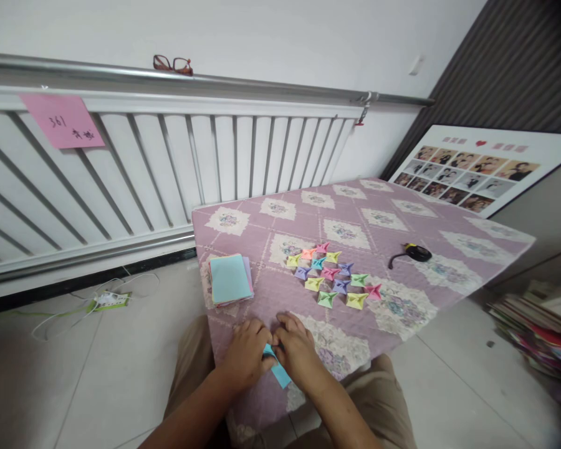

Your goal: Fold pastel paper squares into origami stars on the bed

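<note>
Between my two hands is a folded strip of light blue paper (280, 375), close to the near edge of the table. My left hand (249, 349) has its fingers closed on the paper's upper left part. From the other side, my right hand (295, 346) pinches the same paper near its top; the fingers hide that end. Beyond my left hand lies a stack of square coloured paper (231, 279), a light blue sheet on top. Farther to the right stand several small folded paper figures (330, 273) in yellow, pink, green, purple, orange and blue.
A floral purple cloth covers the table (280, 234). A black object with a short cord or strap (417, 252) lies on the right. Behind is a white radiator (229, 149) with glasses (172, 64) on its pipe. A power strip (110, 301) sits on the floor at left.
</note>
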Demonstrator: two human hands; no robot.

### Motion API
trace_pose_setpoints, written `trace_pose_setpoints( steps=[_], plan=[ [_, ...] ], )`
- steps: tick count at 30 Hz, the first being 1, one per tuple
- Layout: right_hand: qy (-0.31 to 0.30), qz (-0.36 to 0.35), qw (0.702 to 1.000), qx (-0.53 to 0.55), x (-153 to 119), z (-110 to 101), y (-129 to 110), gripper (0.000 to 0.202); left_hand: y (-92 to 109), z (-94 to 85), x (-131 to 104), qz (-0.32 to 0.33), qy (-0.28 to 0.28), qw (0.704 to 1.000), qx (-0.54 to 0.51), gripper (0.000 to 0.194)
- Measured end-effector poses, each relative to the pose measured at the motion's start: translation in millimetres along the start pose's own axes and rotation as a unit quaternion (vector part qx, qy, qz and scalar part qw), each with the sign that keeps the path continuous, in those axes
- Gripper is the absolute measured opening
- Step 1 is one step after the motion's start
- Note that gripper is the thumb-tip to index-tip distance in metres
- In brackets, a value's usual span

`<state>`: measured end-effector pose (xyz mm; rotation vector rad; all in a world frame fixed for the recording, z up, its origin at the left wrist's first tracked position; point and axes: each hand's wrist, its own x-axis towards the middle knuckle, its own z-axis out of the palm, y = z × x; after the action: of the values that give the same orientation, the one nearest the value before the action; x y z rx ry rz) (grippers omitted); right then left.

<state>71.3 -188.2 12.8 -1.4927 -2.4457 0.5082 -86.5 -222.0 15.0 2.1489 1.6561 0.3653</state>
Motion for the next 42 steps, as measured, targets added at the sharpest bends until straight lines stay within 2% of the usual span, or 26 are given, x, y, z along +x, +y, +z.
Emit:
trace_pose_setpoints(
  steps=[5, 12, 18, 25, 36, 42],
  plan=[
    [0.009, -0.028, 1.000, 0.010, 0.2, -2.4, -1.1, 0.011, 1.9, -1.6, -0.3, -0.019, 0.002, 1.000, -0.003, 0.026],
    [0.040, -0.059, 0.997, 0.018, -4.6, -8.4, -6.0, 0.011, -2.0, 1.9, 0.8, 0.004, -0.004, 1.000, 0.013, 0.020],
    [0.047, -0.034, 0.998, 0.022, -3.6, -5.0, -2.1, 0.016, -2.9, 3.6, 0.3, -0.006, 0.000, 1.000, -0.005, 0.028],
    [0.023, -0.035, 0.999, 0.021, -2.3, -3.5, -0.8, 0.026, 0.2, 3.4, -1.4, -0.026, 0.018, 0.999, -0.031, 0.031],
    [0.030, -0.051, 0.998, 0.023, -6.9, -3.3, 2.2, 0.022, 1.3, 1.2, -1.4, -0.033, 0.003, 0.999, -0.018, 0.031],
    [0.038, -0.057, 0.997, 0.021, 0.9, -2.4, 3.3, 0.016, -1.2, 2.7, -2.0, -0.022, 0.017, 0.999, -0.022, 0.025]
  ],
)
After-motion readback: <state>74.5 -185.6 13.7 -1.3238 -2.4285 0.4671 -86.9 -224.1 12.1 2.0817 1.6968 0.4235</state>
